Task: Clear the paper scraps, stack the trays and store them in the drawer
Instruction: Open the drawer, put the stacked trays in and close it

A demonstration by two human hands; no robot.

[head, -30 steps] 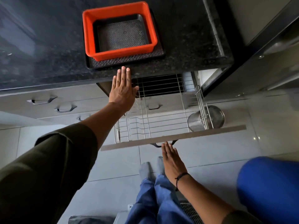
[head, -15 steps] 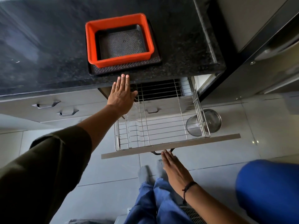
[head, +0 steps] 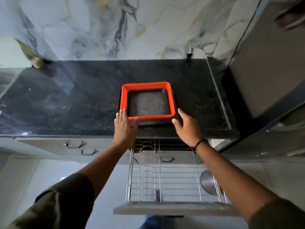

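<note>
Trays (head: 149, 120) stacked on counter (head: 66, 103), drawer (head: 173, 185) open at 6 o'clock. Your left hand (head: 124, 128) and right hand (head: 187, 128) flank them, fingers spread, gripping nothing. Uneven lift could slide the orange tray (head: 148, 85) off.

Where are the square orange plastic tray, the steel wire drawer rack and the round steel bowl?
Square orange plastic tray (head: 172, 100), head view: right rim.
Steel wire drawer rack (head: 175, 182), head view: bare wire floor.
Round steel bowl (head: 208, 183), head view: visible left side, by the rack's right wall.

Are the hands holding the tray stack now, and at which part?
Not yet: left hand and right hand, both open, flank the orange tray's front corners.
</note>
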